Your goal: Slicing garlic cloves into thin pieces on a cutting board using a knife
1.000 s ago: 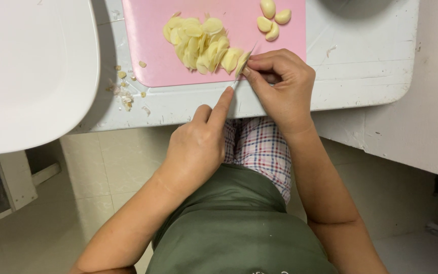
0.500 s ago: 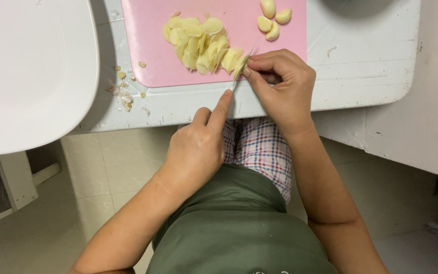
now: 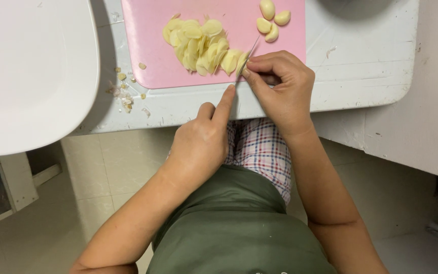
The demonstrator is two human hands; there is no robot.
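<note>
While nothing shifts since earlier, my right hand (image 3: 280, 89) pinches the garlic clove (image 3: 240, 62); my left hand (image 3: 201, 144) clamps the thin steel knife (image 3: 247, 58).

Person, seen from above: both forearms bare, no sleeves, rings or watch visible. Left hand (image 3: 198, 147) and right hand (image 3: 282, 94) ungloved. Olive-green apron (image 3: 234, 228) at 6 o'clock; plaid shorts (image 3: 259, 147), red-blue-white check, just above it.
</note>
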